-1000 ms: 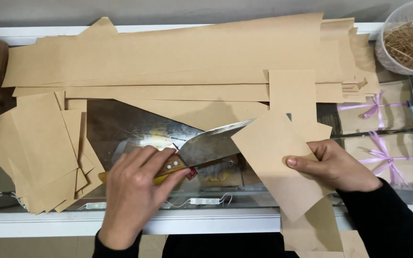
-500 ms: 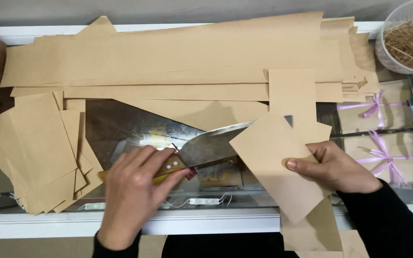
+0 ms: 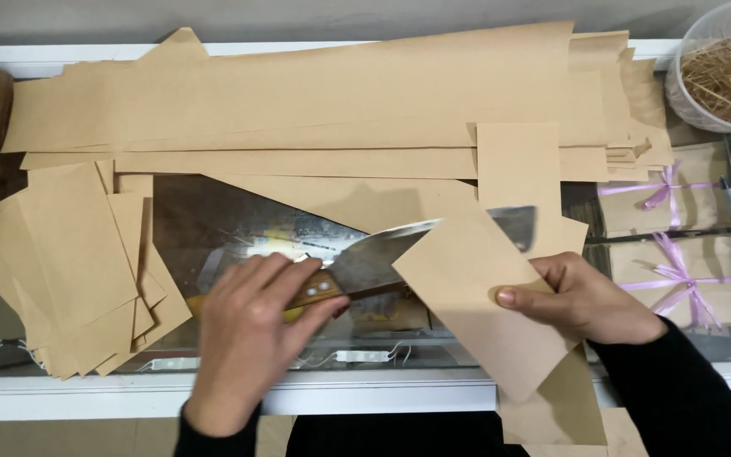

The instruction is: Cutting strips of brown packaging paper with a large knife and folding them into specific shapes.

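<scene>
My left hand (image 3: 247,338) grips the wooden handle of a large cleaver-like knife (image 3: 374,258). Its steel blade runs right, slid inside a folded sheet of brown kraft paper (image 3: 475,296), and the blade tip shows past the paper's upper edge. My right hand (image 3: 590,300) pinches that folded sheet at its right side, thumb on top. Both hands are over a glass counter top (image 3: 213,224). A stack of cut brown paper rectangles (image 3: 74,262) lies left of my left hand.
Long brown paper strips (image 3: 298,106) cover the back of the counter. A clear tub of straw-like filler (image 3: 725,76) stands at the far right back. Wrapped packets with lilac ribbon bows (image 3: 670,279) lie under the glass at right. A white counter edge (image 3: 129,393) runs along the front.
The knife blade has pushed further right through the fold, so its tip now pokes out beyond the paper. Both hands have kept their grips.
</scene>
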